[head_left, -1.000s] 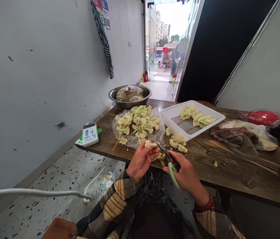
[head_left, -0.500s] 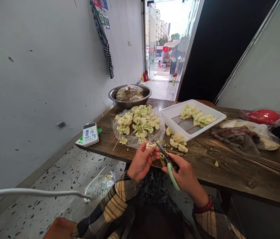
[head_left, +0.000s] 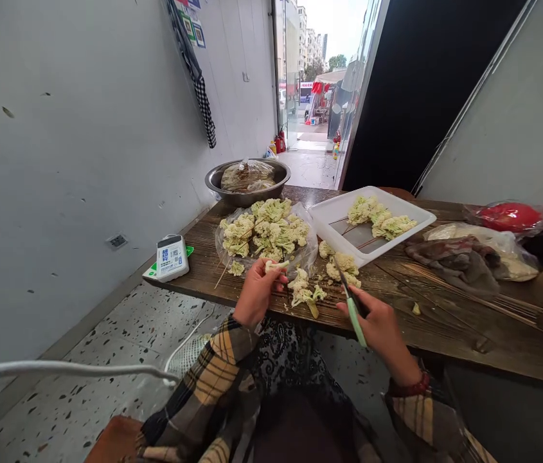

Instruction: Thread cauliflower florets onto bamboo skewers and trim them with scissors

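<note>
My left hand (head_left: 256,292) pinches a small cauliflower floret (head_left: 275,265) at the near edge of the plastic sheet heaped with cauliflower pieces (head_left: 266,233). My right hand (head_left: 381,325) grips green-handled scissors (head_left: 352,303), blades pointing up and away toward a small heap of florets (head_left: 343,267). Between the hands, cut cauliflower bits (head_left: 304,294) lie on the wooden table (head_left: 445,315). A white tray (head_left: 331,218) holds skewered cauliflower (head_left: 381,218).
A steel bowl (head_left: 247,183) with a plastic bag stands at the table's far left corner. A white device (head_left: 171,257) sits on the left corner. Bamboo skewers (head_left: 483,299), a brown cloth (head_left: 459,260), bagged food and red-lidded containers (head_left: 509,215) lie to the right.
My hands have moved apart: the left hand shifted left with a floret, the right hand swung the scissors right. Cut cauliflower bits now lie on the table between them.
</note>
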Tool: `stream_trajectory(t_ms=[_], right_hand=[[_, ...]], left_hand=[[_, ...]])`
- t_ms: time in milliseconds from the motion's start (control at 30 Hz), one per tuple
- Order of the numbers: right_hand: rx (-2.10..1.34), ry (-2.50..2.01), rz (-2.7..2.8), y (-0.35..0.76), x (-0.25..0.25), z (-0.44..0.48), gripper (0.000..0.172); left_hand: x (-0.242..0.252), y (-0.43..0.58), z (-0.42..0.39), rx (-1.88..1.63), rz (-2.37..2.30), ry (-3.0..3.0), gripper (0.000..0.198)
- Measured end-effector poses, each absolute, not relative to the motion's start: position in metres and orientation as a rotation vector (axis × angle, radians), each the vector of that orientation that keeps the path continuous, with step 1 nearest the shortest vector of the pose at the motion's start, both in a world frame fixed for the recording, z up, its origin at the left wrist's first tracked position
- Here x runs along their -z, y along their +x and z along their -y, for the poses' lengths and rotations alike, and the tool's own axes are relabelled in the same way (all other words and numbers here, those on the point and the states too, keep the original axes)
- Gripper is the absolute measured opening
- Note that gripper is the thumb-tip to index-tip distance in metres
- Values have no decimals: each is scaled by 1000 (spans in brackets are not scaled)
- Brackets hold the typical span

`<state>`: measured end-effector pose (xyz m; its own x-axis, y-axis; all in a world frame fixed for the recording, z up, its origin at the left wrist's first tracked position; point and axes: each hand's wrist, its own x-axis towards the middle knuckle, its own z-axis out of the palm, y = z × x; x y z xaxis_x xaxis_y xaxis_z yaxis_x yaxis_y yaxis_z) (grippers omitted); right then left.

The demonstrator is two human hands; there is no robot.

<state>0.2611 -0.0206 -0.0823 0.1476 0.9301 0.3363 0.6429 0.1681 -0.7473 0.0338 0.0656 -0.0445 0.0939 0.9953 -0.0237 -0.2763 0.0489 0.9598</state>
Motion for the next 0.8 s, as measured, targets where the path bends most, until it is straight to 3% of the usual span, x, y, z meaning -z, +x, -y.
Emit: stream_trajectory(t_ms=[200,367,567,800], right_hand=[[-581,-1524,1202,276,93,18,52],[-811,-1330,930,279,91,19,52],[-883,-1283,898,281,91,19,51],[-897,-1313,936,280,87,22,49]], left_hand=[[38,55,-90,-1166,-1037,1358,23],[36,77,-103,-1011,-912,1551,55],[39,52,-102,-947,-1097,2170,34],[36,26,-88,-604,-945,2526,54]])
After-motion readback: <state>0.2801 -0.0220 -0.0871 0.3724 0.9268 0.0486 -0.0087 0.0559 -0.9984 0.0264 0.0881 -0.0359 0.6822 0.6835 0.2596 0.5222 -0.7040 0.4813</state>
